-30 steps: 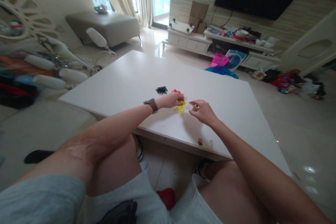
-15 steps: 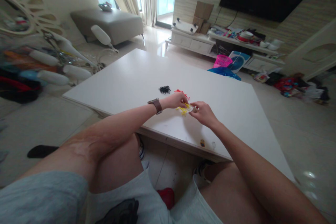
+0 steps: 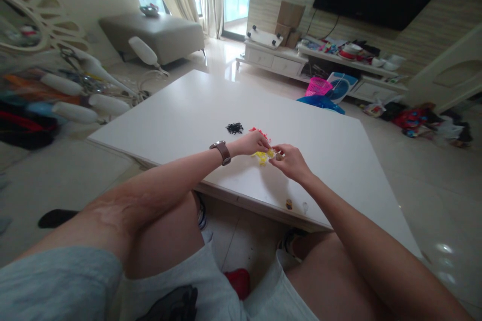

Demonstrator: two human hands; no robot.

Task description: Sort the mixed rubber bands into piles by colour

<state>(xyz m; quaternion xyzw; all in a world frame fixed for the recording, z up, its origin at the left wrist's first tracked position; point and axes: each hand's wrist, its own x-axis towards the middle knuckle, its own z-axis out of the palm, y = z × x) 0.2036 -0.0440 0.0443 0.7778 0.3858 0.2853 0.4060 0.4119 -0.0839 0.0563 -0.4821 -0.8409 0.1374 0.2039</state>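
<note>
Over the white table, my left hand [image 3: 256, 143] pinches some yellow pieces at its fingertips. Facing it, my right hand [image 3: 289, 160] is closed round a small clear container [image 3: 277, 157], partly hidden by the fingers. The fingertips of both hands nearly meet at the container's mouth. A pile of yellow pieces [image 3: 261, 158] lies just below my left hand, and red pieces [image 3: 257, 132] lie behind it. Farther left sits a pile of black pieces [image 3: 234, 128]. Near the front edge are a small yellow and dark item [image 3: 288, 204] and a small clear item [image 3: 305, 206].
The white table [image 3: 226, 100] reaches away from my knees. A white lamp [image 3: 109, 104] with several shades stands at its left. Beyond the table are a pink basket [image 3: 318, 87], a blue bag [image 3: 322, 104] and a low cabinet [image 3: 271, 62].
My left fingertips have moved slightly down and right, closer to the container in my right hand. My right hand has barely moved. The view has shifted slightly.
</note>
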